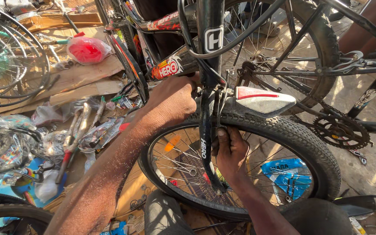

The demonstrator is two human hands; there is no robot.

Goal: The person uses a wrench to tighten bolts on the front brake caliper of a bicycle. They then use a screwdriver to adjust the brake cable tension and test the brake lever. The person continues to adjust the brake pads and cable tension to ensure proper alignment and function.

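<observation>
Head view: the black bicycle [283, 65] fills your view, its knobby front wheel [292, 139] just before you under a white-and-red mudguard [262, 101]. Your left hand [172, 100] clenches around the fork crown; your right hand [229, 150] grasps the fork leg [205, 143]. A red bag [88, 50] lies on cardboard at upper left; a blue packet [290, 174] shows behind the spokes.

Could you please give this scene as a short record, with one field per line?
Place: ground littered with bicycle parts and cardboard
Main thing: black bicycle with knobby front wheel
Left hand: gripping at the fork crown, near the white and red mudguard
Right hand: holding the black fork leg from below
Nearby: red plastic bag, loose wheel, blue packet
Hidden: what the left fingers pinch
</observation>
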